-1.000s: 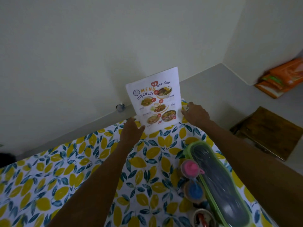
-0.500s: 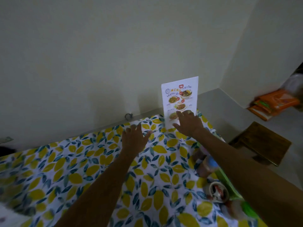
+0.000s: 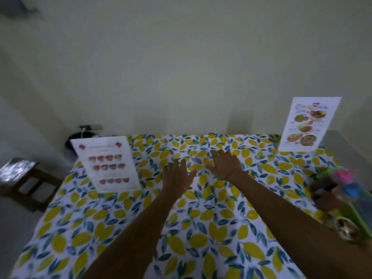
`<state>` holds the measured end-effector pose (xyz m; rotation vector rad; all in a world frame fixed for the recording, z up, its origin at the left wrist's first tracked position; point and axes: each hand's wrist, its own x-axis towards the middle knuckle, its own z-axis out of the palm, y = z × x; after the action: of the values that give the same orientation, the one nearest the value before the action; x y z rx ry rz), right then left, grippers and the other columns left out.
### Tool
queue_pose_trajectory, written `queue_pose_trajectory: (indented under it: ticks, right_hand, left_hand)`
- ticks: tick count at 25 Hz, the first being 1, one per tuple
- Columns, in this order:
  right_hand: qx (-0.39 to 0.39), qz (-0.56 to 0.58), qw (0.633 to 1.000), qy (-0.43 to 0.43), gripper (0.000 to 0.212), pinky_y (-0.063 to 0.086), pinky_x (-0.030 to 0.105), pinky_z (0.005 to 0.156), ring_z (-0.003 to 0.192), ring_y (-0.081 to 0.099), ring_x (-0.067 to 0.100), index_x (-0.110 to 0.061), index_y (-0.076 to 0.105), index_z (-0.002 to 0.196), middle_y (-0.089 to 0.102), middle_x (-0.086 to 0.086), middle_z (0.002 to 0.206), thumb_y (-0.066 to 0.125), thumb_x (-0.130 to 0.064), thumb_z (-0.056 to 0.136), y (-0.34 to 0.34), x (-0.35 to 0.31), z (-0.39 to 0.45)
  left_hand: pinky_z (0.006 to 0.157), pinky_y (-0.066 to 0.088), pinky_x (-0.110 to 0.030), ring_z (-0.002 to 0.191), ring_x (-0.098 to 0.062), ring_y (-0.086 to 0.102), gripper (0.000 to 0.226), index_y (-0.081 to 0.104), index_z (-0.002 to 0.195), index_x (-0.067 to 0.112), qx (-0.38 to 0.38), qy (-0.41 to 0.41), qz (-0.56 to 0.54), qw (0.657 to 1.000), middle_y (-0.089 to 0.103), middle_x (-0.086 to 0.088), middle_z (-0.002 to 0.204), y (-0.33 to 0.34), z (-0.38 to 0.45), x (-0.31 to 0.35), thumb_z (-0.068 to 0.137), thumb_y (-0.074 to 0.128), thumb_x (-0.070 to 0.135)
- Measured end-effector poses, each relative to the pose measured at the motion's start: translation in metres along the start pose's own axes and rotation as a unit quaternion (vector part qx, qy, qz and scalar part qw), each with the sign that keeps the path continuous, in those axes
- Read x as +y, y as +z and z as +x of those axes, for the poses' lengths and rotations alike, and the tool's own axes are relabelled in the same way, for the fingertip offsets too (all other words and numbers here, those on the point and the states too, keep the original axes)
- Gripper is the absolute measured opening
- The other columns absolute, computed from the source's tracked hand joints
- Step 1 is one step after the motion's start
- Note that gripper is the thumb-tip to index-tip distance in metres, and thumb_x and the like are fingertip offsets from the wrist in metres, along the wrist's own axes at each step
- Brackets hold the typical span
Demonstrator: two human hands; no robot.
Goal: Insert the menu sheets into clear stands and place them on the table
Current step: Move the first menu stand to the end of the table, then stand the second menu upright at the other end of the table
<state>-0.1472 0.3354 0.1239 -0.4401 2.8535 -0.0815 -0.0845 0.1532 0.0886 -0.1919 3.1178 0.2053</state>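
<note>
A wall (image 3: 181, 67) was seen beyond both hands, filling the upper part of the view. Under the hands a table (image 3: 201, 228) was covered by a cloth printed with yellow lemons and dark leaves. Both forearms were stretched forward over it, side by side. The left hand (image 3: 177, 176) was held palm down with its fingers spread, and nothing was gripped in it. The right hand (image 3: 224, 165) was likewise opened flat with fingers fanned, just beside the left and a little farther forward, and nothing was pinched in it either; whether either palm was pressed onto the cloth could not be told. To the left of the left hand, well apart from it, a menu (image 3: 107, 164) with three rows of small reddish dishes was stood on the cloth near the table's left edge, leaning slightly back. Far to the right of the right hand and beyond it, at the far right corner, a second menu (image 3: 308, 123) showing round plates of food was stood upright against the wall. The clear stands themselves could not be made out around either sheet. To the right of the right forearm, a green caddy (image 3: 360, 222) was seen at the table's right edge, blurred, with pink- and blue-capped jars (image 3: 342, 188) in it. Left of the left hand, off the table, a dark wooden stool (image 3: 18, 174) was stood on the floor. Behind the left menu a wall socket (image 3: 90, 127) with a white cord was visible.
</note>
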Motion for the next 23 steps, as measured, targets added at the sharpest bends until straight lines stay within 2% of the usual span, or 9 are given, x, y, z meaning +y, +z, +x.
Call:
queue_pose_trajectory:
  ticks: [6,10,16,20,23]
  right_hand:
    - [-0.032,-0.018,0.996,-0.085,0.073,0.038,0.055,0.108,0.138,0.036,0.04,-0.016,0.026,0.15,0.036,0.015,0.153,0.039,-0.06,0.093,0.022,-0.128,0.013]
    - [-0.042,-0.001,0.99,-0.131,0.072,0.038,0.054,0.109,0.137,0.038,0.04,-0.016,0.028,0.149,0.038,0.015,0.152,0.04,-0.06,0.093,0.04,-0.185,0.022]
    - [-0.04,0.028,0.991,-0.128,0.071,0.046,0.051,0.098,0.126,0.047,0.04,-0.012,0.033,0.145,0.049,0.017,0.141,0.042,-0.059,0.092,0.065,-0.242,0.055]
    - [-0.068,0.106,0.987,-0.097,0.072,0.049,0.052,0.096,0.122,0.052,0.038,-0.013,0.036,0.14,0.053,0.017,0.136,0.053,-0.059,0.087,0.09,-0.261,0.088]
    - [-0.087,0.169,0.979,-0.067,0.063,0.054,0.045,0.086,0.108,0.063,0.033,-0.014,0.044,0.126,0.063,0.011,0.119,0.063,-0.054,0.082,0.111,-0.275,0.106]
  left_hand:
    - [0.093,0.043,-0.046,0.109,-0.037,0.058,0.071,0.055,0.126,0.012,0.019,-0.12,-0.005,0.993,0.063,-0.017,0.12,-0.014,-0.056,-0.133,0.089,0.038,0.069]
    - [0.098,0.04,-0.049,0.118,-0.038,0.054,0.074,0.048,0.136,0.013,0.014,-0.177,-0.004,0.984,0.056,-0.017,0.133,-0.016,-0.084,-0.197,0.089,0.038,0.069]
    - [0.104,0.038,-0.052,0.126,-0.039,0.048,0.079,0.045,0.138,0.012,-0.01,-0.251,-0.013,0.968,0.053,-0.017,0.137,-0.012,-0.088,-0.284,0.089,0.033,0.072]
    - [0.097,0.042,-0.052,0.12,-0.04,0.054,0.077,0.034,0.143,0.016,-0.026,-0.267,-0.049,0.962,0.055,-0.017,0.132,-0.01,-0.055,-0.331,0.088,0.041,0.069]
    - [0.093,0.047,-0.05,0.116,-0.038,0.058,0.075,0.03,0.143,0.015,-0.06,-0.265,-0.077,0.959,0.057,-0.017,0.131,0.0,-0.025,-0.359,0.088,0.05,0.062]
